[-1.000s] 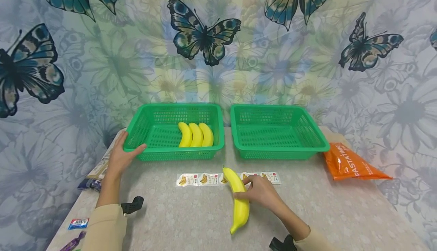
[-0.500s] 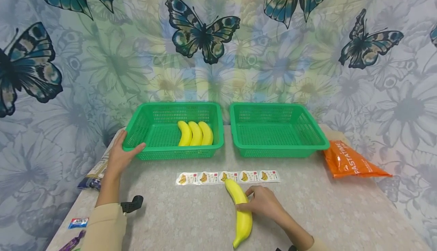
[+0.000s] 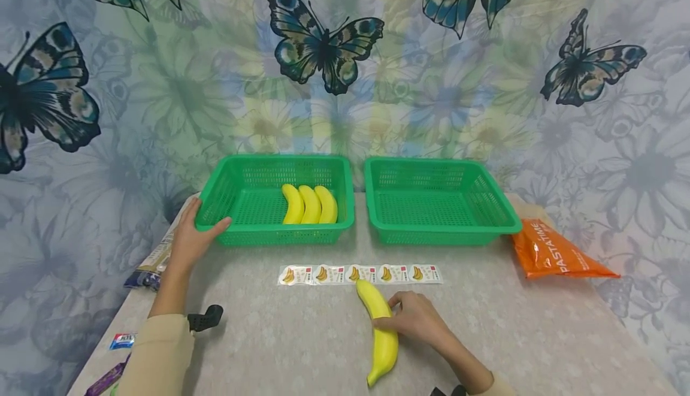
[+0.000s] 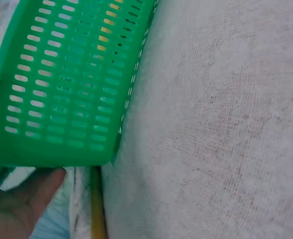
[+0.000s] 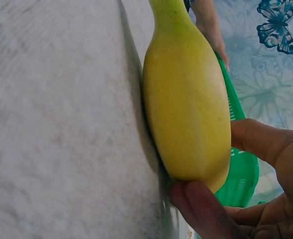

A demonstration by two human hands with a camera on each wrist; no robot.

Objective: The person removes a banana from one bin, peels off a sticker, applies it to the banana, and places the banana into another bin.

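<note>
Just left of my right hand [image 3: 417, 319] a yellow banana [image 3: 384, 339] lies lengthwise on the table, pinched between thumb and fingers near its middle. Its upper tip overlaps a strip of banana-printed stickers [image 3: 327, 275] in the head view. Up close in the right wrist view, the banana [image 5: 186, 104] fills the middle, with a fingertip curled at its near end. My left hand [image 3: 191, 240] holds the front left corner of the left green basket [image 3: 280, 235], thumb over the front rim. Three bananas [image 3: 311, 205] lie side by side in that basket's right half.
A second green basket [image 3: 444, 237] stands to the right, with nothing in it. Beside it lies an orange pasta bag [image 3: 557, 251]. A dark-ended packet [image 3: 144, 277], a small blue-and-red wrapper [image 3: 123, 341] and a purple wrapper [image 3: 108, 378] lie along the left edge.
My right hand has drawn the banana back toward me, off most of the sticker strip, uncovering the stickers. The left hand stays at the basket corner. The head view has tipped slightly down.
</note>
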